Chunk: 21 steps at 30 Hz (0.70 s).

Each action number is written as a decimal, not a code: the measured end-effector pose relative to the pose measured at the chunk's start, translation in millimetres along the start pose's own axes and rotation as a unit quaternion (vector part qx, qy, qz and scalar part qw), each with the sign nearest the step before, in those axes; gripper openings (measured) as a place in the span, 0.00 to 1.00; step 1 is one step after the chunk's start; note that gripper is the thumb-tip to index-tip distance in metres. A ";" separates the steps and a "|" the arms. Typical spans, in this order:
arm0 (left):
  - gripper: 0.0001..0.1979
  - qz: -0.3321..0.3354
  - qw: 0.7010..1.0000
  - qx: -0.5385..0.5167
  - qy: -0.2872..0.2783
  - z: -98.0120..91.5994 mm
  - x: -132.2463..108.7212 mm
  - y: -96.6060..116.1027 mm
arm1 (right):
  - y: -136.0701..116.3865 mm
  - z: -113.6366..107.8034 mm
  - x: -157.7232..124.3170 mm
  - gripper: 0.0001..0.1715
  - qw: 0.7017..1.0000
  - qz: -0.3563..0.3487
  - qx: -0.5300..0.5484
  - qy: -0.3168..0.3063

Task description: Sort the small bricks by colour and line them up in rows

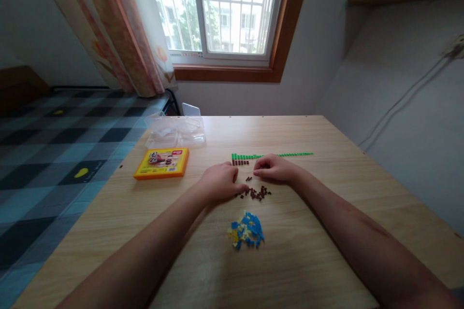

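**Both hands at the brown pieces**

The left hand (219,182) lies knuckles-up on the wooden tabletop (326,231), fingers curled down so that their tips touch the left edge of the loose brown pieces (258,193); whether a piece is pinched under them cannot be told. The right hand (275,169) rests just beyond that scatter with its fingers drawn together, close to the short brown row (240,162); whether it grips anything is hidden too. Directly behind the brown row runs a long green row (271,155); nearer the person sits a blue, yellow and white pile (247,235), well apart from the brown scatter. A yellow-orange box (162,162) and a clear plastic tray (176,131) lie off to the left.

The pieces look tiny and light (easy to flick away), so the work probably goes best one piece at a time, pinched with fingertips; the wrists should stay low and clear of the green row; sliding beats lifting.
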<state>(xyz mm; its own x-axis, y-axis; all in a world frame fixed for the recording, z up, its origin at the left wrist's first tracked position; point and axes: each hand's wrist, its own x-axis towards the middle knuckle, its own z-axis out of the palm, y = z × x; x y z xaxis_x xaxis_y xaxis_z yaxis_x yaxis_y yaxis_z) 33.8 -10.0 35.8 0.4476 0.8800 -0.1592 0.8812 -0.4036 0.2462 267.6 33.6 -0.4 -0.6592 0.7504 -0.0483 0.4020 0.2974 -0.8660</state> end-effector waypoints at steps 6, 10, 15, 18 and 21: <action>0.21 -0.004 1.000 -0.003 0.001 0.0 -1.1 0.1 | 1.8 -1.5 2.0 0.15 1.000 0.003 0.005 -0.007; 0.18 -0.003 1.000 -0.013 -0.003 -1.0 -0.2 -2.4 | 2.3 -1.9 2.1 0.15 1.000 0.008 0.018 -0.015; 0.19 -0.004 1.000 -0.024 -0.016 -2.9 2.5 -6.4 | 3.6 -2.2 2.5 0.14 0.999 0.013 0.030 -0.023; 0.19 -0.005 0.999 -0.033 -0.030 -4.8 4.1 -10.0 | 4.6 -2.0 2.9 0.14 0.999 0.014 0.042 -0.027; 0.20 -0.001 0.998 -0.040 -0.044 -6.8 4.7 -12.4 | 4.0 -1.7 2.9 0.15 0.999 0.016 0.041 -0.023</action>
<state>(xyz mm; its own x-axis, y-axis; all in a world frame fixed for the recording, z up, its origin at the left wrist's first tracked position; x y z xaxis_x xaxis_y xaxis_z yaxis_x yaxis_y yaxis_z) 23.9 0.8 38.6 0.4600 0.8544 -0.2416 0.8690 -0.3773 0.3201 268.4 37.9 -3.2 -0.6762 0.7301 -0.0983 0.3709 0.2221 -0.9017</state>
